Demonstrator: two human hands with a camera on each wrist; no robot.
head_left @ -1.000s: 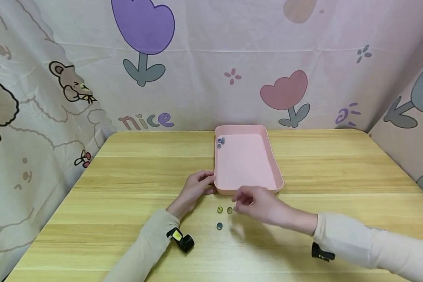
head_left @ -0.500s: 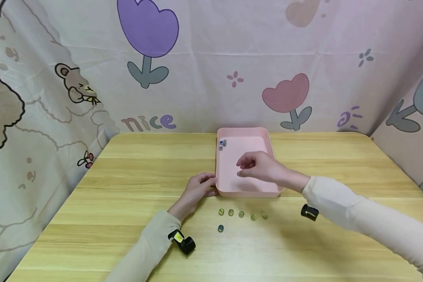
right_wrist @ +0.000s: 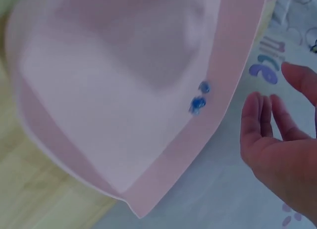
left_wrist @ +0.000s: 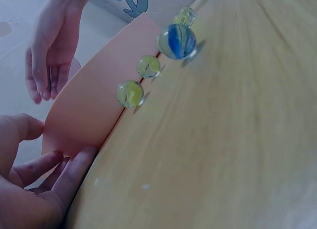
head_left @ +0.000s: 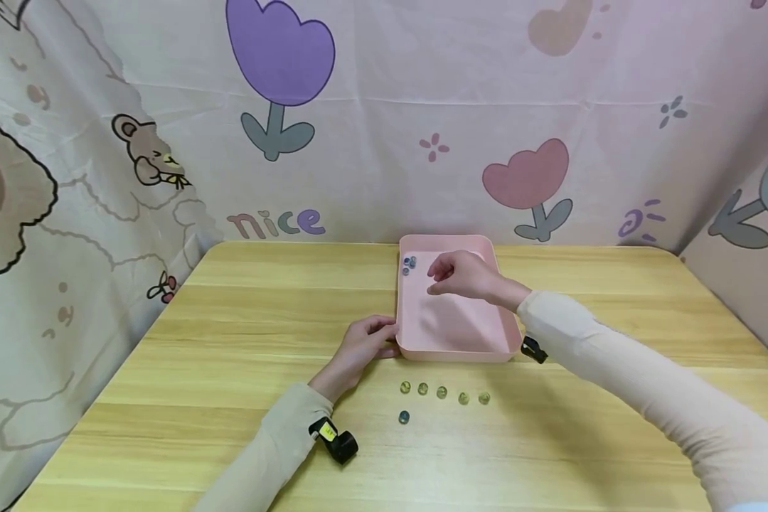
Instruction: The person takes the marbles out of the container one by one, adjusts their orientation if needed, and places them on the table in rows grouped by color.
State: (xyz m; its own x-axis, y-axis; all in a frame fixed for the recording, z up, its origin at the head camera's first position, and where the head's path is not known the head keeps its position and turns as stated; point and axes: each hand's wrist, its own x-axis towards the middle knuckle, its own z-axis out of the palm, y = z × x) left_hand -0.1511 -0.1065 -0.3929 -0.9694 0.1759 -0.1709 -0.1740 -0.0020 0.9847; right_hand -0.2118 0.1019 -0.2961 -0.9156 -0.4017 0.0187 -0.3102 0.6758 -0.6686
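My left hand (head_left: 360,347) touches the outer left wall of a pink tray (head_left: 457,355) near its front corner, fingertips against the wall. Over the tray hovers my right hand (head_left: 464,276), its thumb and fingers apart and nothing between them in the right wrist view. A small cluster of blue marbles (right_wrist: 198,103) sits inside the tray, along its left wall toward the back. In front of the tray several yellowish clear marbles (head_left: 442,392) form a row on the table. One blue marble (head_left: 404,417) lies alone, nearer to me than the row's left end.
A light wooden table (head_left: 281,306) bears everything. Behind it hangs a printed cloth (head_left: 371,163) with tulips and a bear, which also covers both sides. The tray's far edge stands close to the back cloth.
My right hand has risen from above the row of marbles, uncovering its right part, and moved away from me over the tray. My left hand stays at the tray's side.
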